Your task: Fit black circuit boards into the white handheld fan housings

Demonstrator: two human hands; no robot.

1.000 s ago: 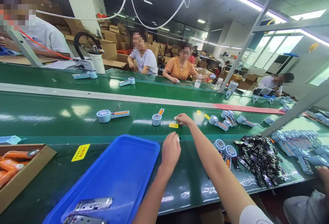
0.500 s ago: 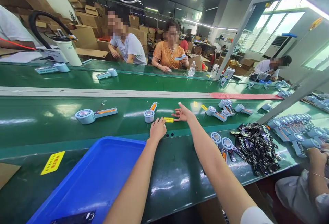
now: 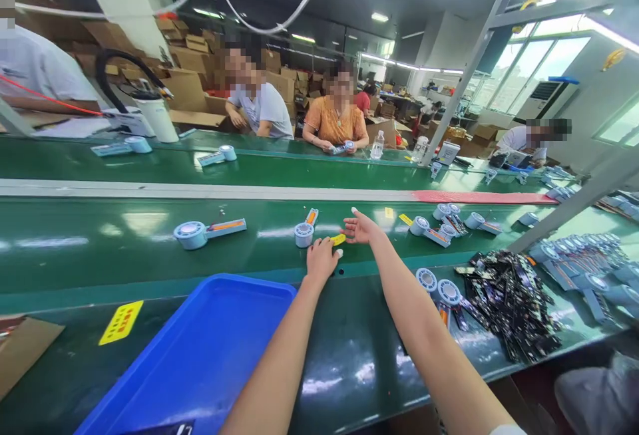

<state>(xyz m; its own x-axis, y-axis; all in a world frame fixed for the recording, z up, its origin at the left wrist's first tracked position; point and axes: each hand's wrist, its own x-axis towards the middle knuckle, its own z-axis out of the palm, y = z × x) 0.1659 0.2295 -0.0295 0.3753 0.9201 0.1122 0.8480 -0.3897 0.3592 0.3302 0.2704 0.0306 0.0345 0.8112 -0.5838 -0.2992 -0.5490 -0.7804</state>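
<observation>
On the green surface, my left hand (image 3: pixel 322 261) has its fingertips at one end of a small yellow label (image 3: pixel 339 239). The label now looks tilted, and the fingers seem closed on its edge. My right hand (image 3: pixel 360 227) hovers just right of the label with fingers spread, holding nothing. White covers show on the tips of some fingers. Just beyond my left hand sits a light-blue fan-like part (image 3: pixel 303 235) with a round head and an orange strip in its handle. A similar part (image 3: pixel 191 235) lies farther left.
A blue tray (image 3: pixel 214 348) stands at front left, beside a larger yellow label (image 3: pixel 121 322). To the right are a heap of black strips (image 3: pixel 514 302) and several light-blue parts (image 3: pixel 448 293). A slanted metal post (image 3: pixel 544 222) rises at right. Co-workers sit across the line.
The view has shifted, so things appear farther right. The yellow label has gone from lying flat to tilted at my left fingertips. A co-worker opposite has lowered a blue part.
</observation>
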